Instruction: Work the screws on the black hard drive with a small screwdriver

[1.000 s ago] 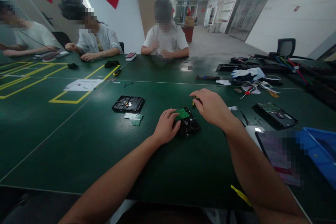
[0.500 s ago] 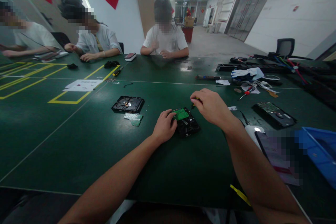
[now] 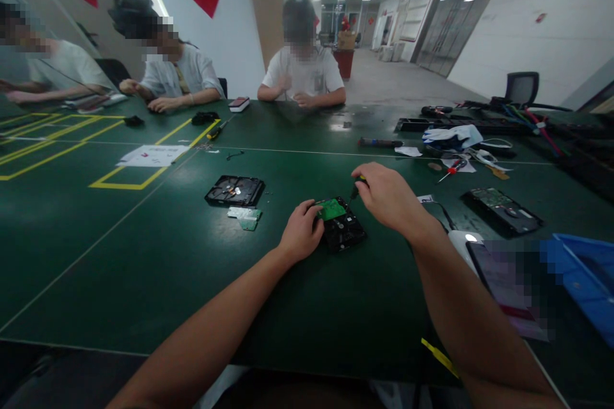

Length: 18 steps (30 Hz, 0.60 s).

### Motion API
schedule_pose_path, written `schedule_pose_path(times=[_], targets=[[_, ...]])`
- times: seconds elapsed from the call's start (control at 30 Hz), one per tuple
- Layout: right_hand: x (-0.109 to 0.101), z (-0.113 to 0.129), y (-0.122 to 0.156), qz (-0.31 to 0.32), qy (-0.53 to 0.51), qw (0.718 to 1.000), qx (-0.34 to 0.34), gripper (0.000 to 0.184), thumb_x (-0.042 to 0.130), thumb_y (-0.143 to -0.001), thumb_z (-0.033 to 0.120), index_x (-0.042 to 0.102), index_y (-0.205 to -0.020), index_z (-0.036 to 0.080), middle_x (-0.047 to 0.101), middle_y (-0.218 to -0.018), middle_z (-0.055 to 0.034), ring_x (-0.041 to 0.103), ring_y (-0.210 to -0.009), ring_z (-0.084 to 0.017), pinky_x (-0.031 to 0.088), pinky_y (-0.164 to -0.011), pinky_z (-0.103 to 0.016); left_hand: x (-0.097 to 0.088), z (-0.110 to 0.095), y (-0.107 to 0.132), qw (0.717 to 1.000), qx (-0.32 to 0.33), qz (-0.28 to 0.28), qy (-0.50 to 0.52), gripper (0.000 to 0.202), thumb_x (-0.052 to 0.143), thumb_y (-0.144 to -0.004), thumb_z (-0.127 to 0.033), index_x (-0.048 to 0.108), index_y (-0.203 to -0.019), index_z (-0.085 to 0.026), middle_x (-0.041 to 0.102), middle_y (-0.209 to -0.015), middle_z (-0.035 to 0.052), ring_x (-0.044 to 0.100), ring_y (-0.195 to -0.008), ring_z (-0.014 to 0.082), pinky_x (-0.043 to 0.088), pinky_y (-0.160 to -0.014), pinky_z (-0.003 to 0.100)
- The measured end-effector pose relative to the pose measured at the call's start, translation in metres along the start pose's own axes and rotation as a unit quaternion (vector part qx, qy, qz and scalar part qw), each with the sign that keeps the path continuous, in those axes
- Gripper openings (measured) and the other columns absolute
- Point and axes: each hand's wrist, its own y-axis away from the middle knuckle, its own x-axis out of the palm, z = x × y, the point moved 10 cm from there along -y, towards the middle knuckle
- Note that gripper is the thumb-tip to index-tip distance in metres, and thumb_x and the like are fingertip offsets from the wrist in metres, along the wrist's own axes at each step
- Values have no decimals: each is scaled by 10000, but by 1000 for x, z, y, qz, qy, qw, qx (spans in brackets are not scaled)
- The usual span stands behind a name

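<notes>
A black hard drive with a green circuit board on top lies on the green table in front of me. My left hand grips the drive's left edge, fingers curled against the board. Fingers of my right hand are closed round a small screwdriver with a yellow-and-black handle, its tip pointing down at the drive's far edge.
A second opened drive and a loose green board lie to the left. Another drive, a red screwdriver, gloves and cables sit at right, a blue bin near right. Three people sit across the table.
My left hand slid back a little off the green board to the drive's edge. My right hand with the screwdriver barely shifted.
</notes>
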Motion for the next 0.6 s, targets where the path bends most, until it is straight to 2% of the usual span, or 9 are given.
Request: schedule_pose_path(times=[0.43,0.6], targets=[[-1,5,2,6,-18,1000,-21,263,475,-988,171,715,-1094,196,733,-1075,-106,665,-982,-253,488,-888,-404,1,2,1,1000,3,0,4,393,582,-981,-201,603,-1373,-173,548,-1489,174,552,-1406,322,473,-1199,541],[0,0,3,4,21,1000,-3,236,508,-998,185,706,-1125,189,727,-1085,-112,668,-943,-252,489,-839,-402,0,0,0,1000,2,3,3,392,584,-983,-212,601,-1372,-171,552,-1482,178,555,-1401,326,471,-1198,550]])
